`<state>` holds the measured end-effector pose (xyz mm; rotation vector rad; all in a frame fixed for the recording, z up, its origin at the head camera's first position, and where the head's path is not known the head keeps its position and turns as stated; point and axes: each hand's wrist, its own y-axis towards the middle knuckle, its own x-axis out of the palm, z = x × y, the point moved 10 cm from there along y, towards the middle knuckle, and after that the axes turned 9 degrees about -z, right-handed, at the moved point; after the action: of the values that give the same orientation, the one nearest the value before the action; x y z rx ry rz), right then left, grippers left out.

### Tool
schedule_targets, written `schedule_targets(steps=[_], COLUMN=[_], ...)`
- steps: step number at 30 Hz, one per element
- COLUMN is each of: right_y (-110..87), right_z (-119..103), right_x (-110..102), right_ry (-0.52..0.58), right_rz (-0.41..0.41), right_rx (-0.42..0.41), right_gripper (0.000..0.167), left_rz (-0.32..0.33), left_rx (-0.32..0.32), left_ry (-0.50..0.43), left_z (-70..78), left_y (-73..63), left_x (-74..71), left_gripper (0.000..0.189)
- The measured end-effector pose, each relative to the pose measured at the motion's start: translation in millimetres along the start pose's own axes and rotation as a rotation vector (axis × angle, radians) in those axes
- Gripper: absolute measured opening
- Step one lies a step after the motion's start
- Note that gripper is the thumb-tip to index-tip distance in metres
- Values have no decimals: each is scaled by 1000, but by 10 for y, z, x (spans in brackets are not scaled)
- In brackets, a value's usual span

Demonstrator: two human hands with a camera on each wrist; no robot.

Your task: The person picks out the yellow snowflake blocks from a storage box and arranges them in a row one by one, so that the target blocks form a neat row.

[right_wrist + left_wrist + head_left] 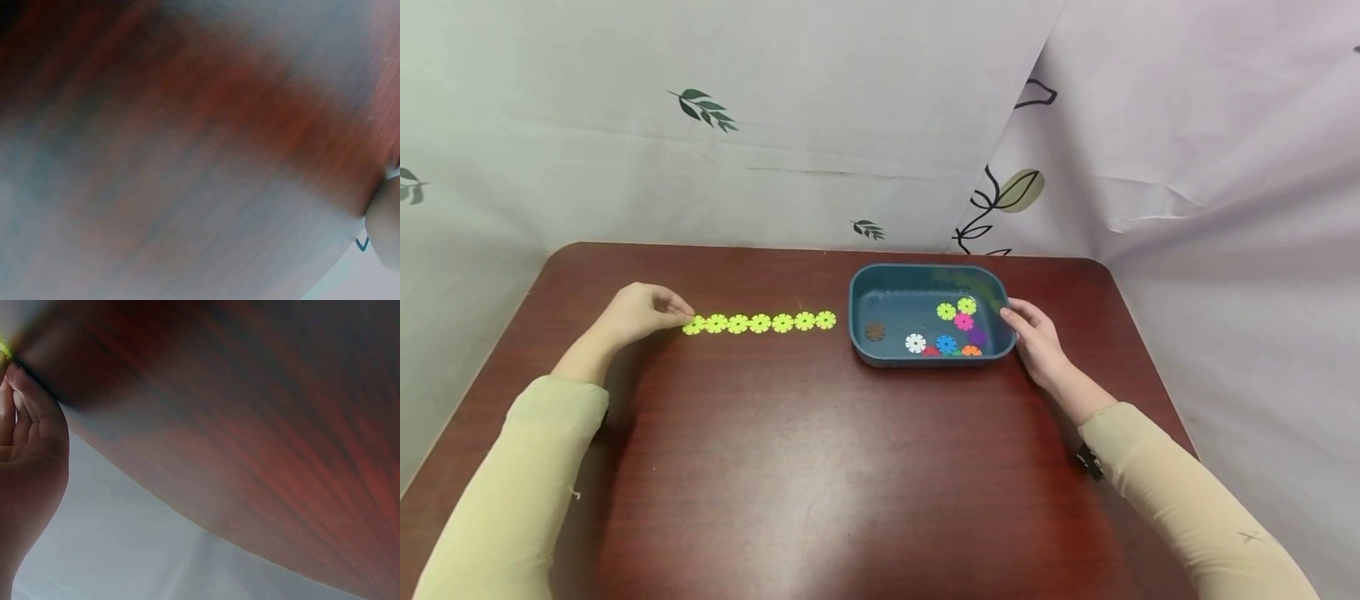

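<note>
A straight row of several yellow-green flower-shaped discs (pixel 760 323) lies on the table, left of the blue tub. At the row's left end, my left hand (pixel 642 315) pinches the last disc between thumb and fingers. A sliver of that yellow-green disc (pixel 5 350) shows at the fingertips in the left wrist view. The blue tub (pixel 880 360) stands right of the row, and my right hand (pixel 1037 343) grips its right side, thumb over the rim. Most of the right fingers are hidden behind the wall. Only a blurred bit of the right hand (pixel 384 219) appears in the right wrist view.
Inside the tub lie loose discs: a brown one (pixel 876 332), a white one (pixel 915 342), a blue one (pixel 946 343), a pink one (pixel 964 321), two yellow-green ones and several others. The dark red table (pixel 790 467) ends at a patterned cloth backdrop (pixel 790 192).
</note>
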<state>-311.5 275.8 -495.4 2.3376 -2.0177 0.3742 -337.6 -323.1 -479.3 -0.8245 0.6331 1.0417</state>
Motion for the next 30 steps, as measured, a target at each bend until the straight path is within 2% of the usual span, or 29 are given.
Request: schedule_targets(steps=[9, 13, 19, 30], right_y=[21, 14, 3, 20], right_z=[-6, 1, -3, 3], right_x=[17, 7, 3, 7], right_ry=[-22, -23, -18, 3], right_rz=[-12, -6, -8, -15], right_rx=[10, 14, 13, -5], right_gripper=[14, 14, 13, 14], left_rz=[-2, 36, 49, 30], left_rx=[-4, 24, 55, 175], left_ry=[-22, -26, -59, -91], left_z=[-1, 107, 402, 1129], left_y=[-15, 39, 200, 553], left_x=[-33, -93, -112, 21], left_gripper=[26, 25, 23, 17])
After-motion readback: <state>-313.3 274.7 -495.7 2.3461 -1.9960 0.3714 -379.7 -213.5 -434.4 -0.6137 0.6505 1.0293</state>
